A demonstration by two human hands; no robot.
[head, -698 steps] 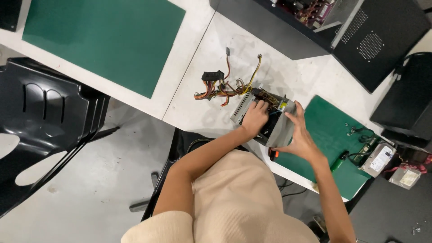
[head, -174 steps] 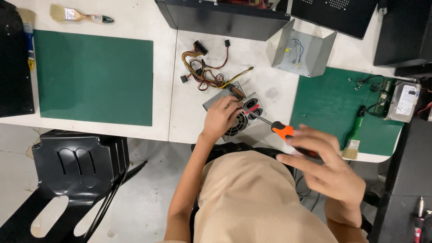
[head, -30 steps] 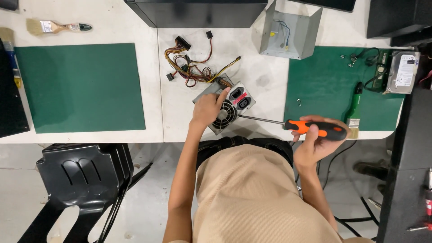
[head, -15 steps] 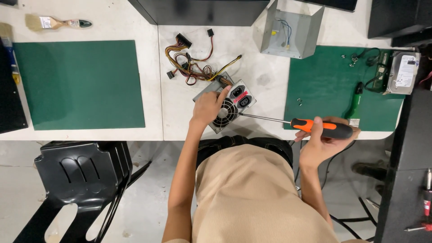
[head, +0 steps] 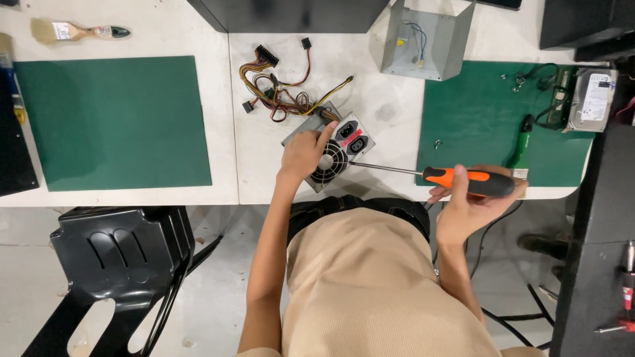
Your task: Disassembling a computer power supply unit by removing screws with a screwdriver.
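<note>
White desk (head: 297,178): power supply (head: 331,151) is pinned beneath the flattened left hand (head: 303,153). Screwdriver (head: 463,178) is gripped by the right hand (head: 471,203); tip apparently touching its fan face.

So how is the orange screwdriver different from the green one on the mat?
The orange screwdriver is held in the right hand, lying sideways with its tip at the grey power supply; the green screwdriver lies untouched on the green mat, nearly upright in the picture. The orange one has an orange and black handle and a long bare shaft; the green one looks shorter. Both are at the table's near edge.
</note>
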